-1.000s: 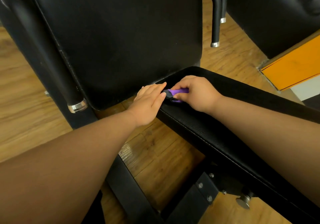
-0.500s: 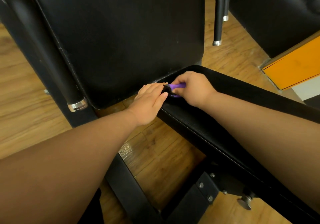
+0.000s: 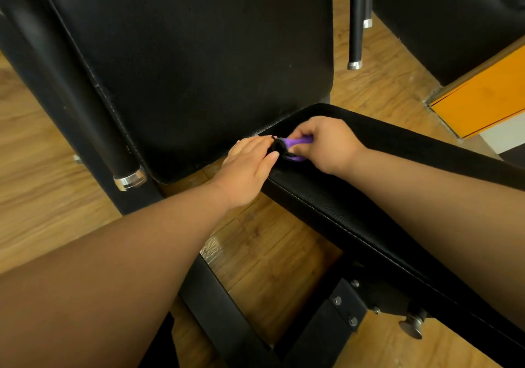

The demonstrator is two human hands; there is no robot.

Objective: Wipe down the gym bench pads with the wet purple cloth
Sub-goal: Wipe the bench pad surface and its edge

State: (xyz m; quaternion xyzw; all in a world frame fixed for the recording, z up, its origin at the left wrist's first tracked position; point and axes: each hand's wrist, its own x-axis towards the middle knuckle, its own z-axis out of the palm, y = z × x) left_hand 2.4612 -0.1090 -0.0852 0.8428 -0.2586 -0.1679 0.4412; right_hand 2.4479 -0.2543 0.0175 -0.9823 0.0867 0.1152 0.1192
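Your view is filled mostly by the back pad [image 3: 199,69], tilted up and away from you. The seat pad [image 3: 369,214] runs from its lower edge toward your right, over the black steel frame [image 3: 233,310] and the wooden floor [image 3: 270,248]. Both forearms reach in to the narrow end of the seat, where the two pads nearly meet.

Over the last second little has moved. Your right hand [image 3: 326,146] has crept a short way along the seat toward the back pad, and less purple shows now than a second ago. Your left hand [image 3: 247,168] has kept its place. I take this as short, tight strokes on the head of the seat rather than a long pass. By that reading, most of the seat behind your wrist and the whole back pad are yet to be covered, though the frames cannot show which parts are already wet.

Your left hand lies relaxed with its fingers straight. Its fingertips rest on the corner of the seat pad and it grasps nothing. Your right hand is clenched around the purple cloth [image 3: 301,141], which is bunched small and pressed down on the seat top. Only a strip shows, between thumb and curled fingers, and a dark part at its left end just touches your left fingertips.
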